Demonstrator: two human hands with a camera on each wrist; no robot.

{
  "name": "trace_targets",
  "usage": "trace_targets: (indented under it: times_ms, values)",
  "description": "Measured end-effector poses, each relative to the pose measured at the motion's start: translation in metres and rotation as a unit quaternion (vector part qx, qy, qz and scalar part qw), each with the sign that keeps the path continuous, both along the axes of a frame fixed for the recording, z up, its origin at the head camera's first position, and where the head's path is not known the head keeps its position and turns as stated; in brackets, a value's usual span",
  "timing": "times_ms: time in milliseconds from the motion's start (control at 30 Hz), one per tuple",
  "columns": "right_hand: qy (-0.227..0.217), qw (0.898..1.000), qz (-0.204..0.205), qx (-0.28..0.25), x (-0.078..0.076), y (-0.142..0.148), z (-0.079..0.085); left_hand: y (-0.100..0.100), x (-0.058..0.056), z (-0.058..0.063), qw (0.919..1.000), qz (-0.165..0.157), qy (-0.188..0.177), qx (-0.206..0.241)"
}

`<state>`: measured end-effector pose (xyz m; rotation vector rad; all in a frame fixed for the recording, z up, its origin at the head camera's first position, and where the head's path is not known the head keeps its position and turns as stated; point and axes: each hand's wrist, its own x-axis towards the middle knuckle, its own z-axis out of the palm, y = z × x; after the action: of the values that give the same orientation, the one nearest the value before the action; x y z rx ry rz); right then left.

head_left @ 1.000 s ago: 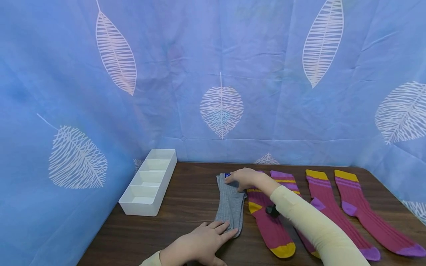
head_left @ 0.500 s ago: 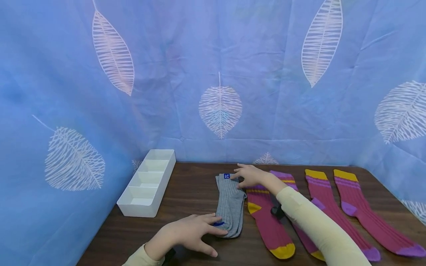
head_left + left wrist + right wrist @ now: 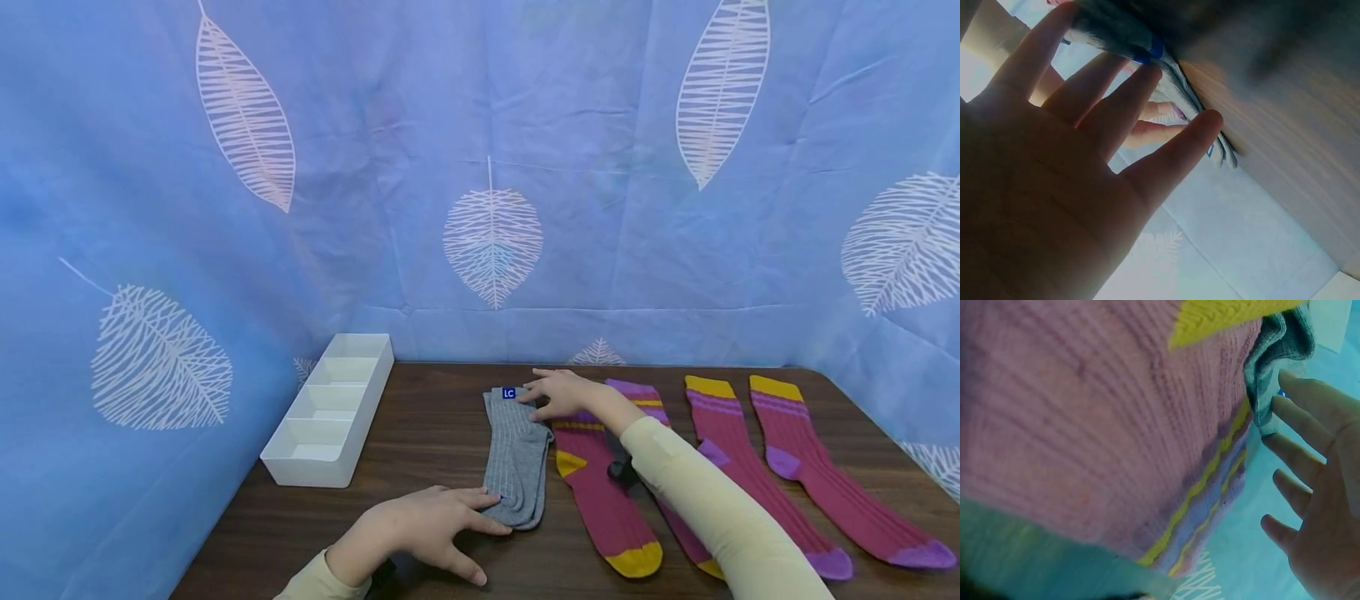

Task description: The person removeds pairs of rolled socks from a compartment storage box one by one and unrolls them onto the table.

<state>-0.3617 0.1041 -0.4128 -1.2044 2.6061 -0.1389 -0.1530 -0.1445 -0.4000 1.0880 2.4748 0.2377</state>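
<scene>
A pair of grey ribbed socks (image 3: 516, 467) lies flat, one on the other, with a blue LC label at the far cuff. My left hand (image 3: 431, 525) is over the toe end, fingers spread and nearly straight, fingertips right at the fabric. Its palm side fills much of the left wrist view, where the grey socks (image 3: 1175, 78) show edge-on beyond the fingers. At the cuff, my right hand (image 3: 562, 393) has loosely bent fingers beside the label. In the right wrist view the right hand (image 3: 1329, 469) is apart from its thumb to little finger, holding nothing, near the grey sock (image 3: 1266, 356).
Right of the grey pair lies a maroon sock (image 3: 611, 508) with yellow toe and heel; its mate is partly under my right forearm. Two maroon socks with purple toes, a nearer one (image 3: 750, 467) and a farther one (image 3: 817, 467), lie rightward. A white divided box (image 3: 367, 417) stands left.
My left hand has drawn back leftward from the toes of the grey socks. My right hand has shifted slightly right, uncovering the blue label. The socks stay in place.
</scene>
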Motion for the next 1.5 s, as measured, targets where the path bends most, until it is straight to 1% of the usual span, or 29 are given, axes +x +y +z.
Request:
trace_targets:
  times_ms: [200,300,467,633,800,900,1100,1267,1367,1500]
  values:
    - [0.034,0.999,-0.001,-0.002,0.003,0.003,0.002,0.0,-0.002,0.002,0.9999,0.005,-0.005,0.015]
    - [0.047,0.999,0.001,0.002,0.004,0.002,0.001,0.001,-0.002,0.004,0.9997,0.012,-0.009,0.019]
    - [0.081,0.996,0.001,0.025,0.008,-0.002,-0.002,0.003,0.0,0.003,0.9995,0.02,-0.01,0.021]
    - [0.126,0.991,0.008,0.054,0.013,-0.002,0.0,0.004,-0.001,0.002,0.9994,0.018,-0.006,0.029]
    - [0.168,0.984,0.017,0.059,0.016,-0.003,0.004,0.004,-0.001,0.005,0.9986,0.0,0.023,0.046]
    - [0.194,0.979,0.021,0.057,0.018,-0.006,0.006,0.003,0.0,0.005,0.9977,-0.004,0.04,0.054]
    - [0.237,0.97,0.02,0.047,0.022,-0.012,0.009,0.001,0.006,0.007,0.9977,0.005,0.042,0.053]
    - [0.28,0.959,0.032,0.034,0.023,-0.02,0.014,-0.006,0.014,0.012,0.9961,0.004,0.073,0.05]
    - [0.283,0.958,0.036,0.029,0.022,-0.029,0.017,-0.013,0.018,0.016,0.995,0.013,0.087,0.048]
    - [0.279,0.959,0.04,0.025,0.021,-0.042,0.02,-0.022,0.023,0.02,0.9949,0.035,0.082,0.047]
